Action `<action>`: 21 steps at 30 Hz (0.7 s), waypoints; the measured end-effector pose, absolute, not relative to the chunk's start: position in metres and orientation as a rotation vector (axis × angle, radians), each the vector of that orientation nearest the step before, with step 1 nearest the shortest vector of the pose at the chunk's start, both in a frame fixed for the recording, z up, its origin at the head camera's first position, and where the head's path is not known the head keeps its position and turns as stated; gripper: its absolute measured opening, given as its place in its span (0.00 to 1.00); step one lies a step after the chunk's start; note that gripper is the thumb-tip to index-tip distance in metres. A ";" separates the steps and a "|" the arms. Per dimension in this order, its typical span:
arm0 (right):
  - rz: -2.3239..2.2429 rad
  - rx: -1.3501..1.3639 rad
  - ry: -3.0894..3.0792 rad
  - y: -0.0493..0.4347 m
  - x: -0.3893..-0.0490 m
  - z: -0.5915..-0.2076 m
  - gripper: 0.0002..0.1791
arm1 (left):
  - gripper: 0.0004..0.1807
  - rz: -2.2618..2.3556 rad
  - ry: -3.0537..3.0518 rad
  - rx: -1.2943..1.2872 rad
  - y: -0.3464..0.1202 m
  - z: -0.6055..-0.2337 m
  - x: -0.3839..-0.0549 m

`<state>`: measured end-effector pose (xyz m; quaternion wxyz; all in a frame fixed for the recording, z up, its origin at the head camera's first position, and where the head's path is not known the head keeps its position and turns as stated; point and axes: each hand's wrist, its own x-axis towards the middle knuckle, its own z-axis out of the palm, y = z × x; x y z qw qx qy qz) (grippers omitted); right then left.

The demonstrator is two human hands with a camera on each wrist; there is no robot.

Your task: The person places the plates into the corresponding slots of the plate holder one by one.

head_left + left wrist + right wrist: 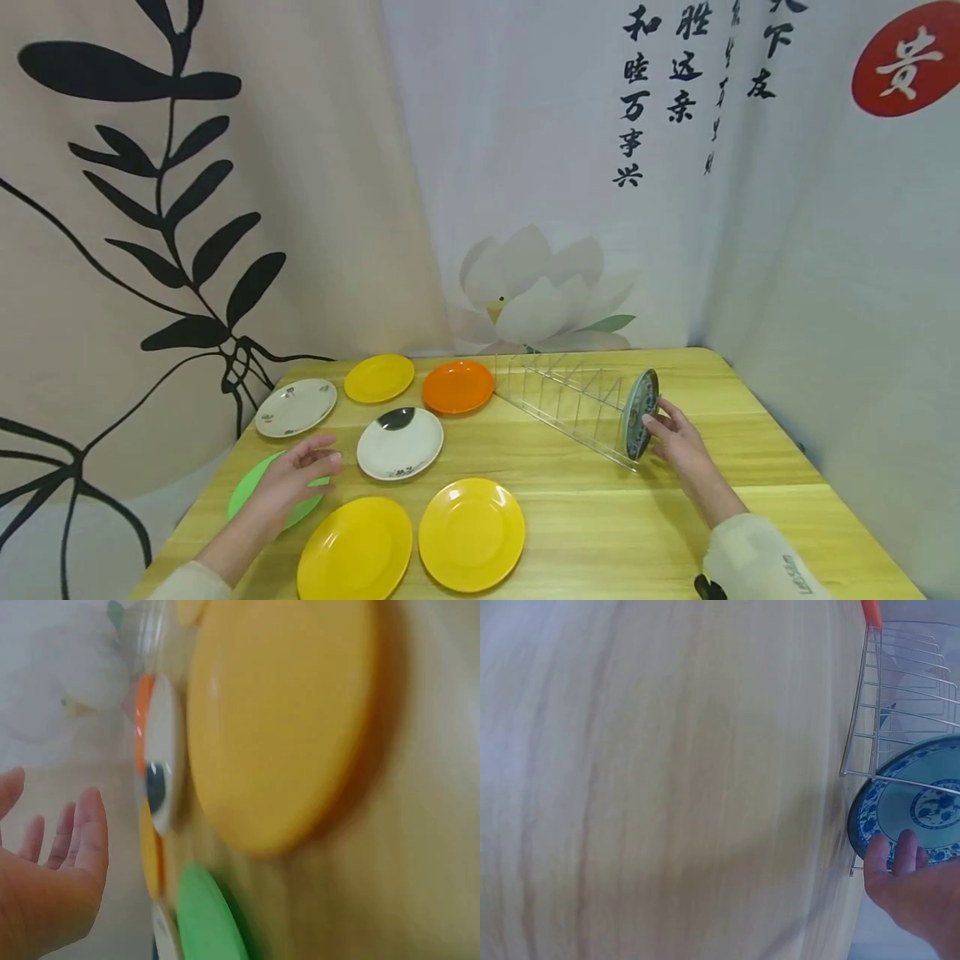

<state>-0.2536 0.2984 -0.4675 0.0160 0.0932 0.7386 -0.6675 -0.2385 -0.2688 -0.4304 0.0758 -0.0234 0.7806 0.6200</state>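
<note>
A blue-and-white patterned plate [641,415] stands on edge at the near right end of the wire dish rack [558,400]. My right hand [678,437] pinches the plate's right side; in the right wrist view its fingers [906,851] overlap the patterned face. Over the green plate [251,483] hovers my left hand [296,475], fingers loosely spread and holding nothing. The hand hides part of that plate. Right of it lies a white plate with a dark patch [401,450].
Two yellow plates [471,533] lie at the front of the wooden table [600,533]. Farther back are a floral white plate [296,408], another yellow plate [379,378] and an orange plate [457,387] close to the rack's left end. A printed curtain [525,167] hangs behind.
</note>
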 end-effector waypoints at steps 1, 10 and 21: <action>-2.073 0.293 2.298 0.298 -0.254 -0.468 0.42 | 0.36 1.838 2.349 -0.096 -0.276 -0.432 -0.235; -2.078 0.301 2.289 0.298 -0.256 -0.469 0.42 | 0.36 1.628 2.332 -0.083 -0.329 -0.452 -0.214; -2.086 0.302 2.274 0.299 -0.256 -0.471 0.42 | 0.34 1.544 2.242 -0.057 -0.342 -0.477 -0.205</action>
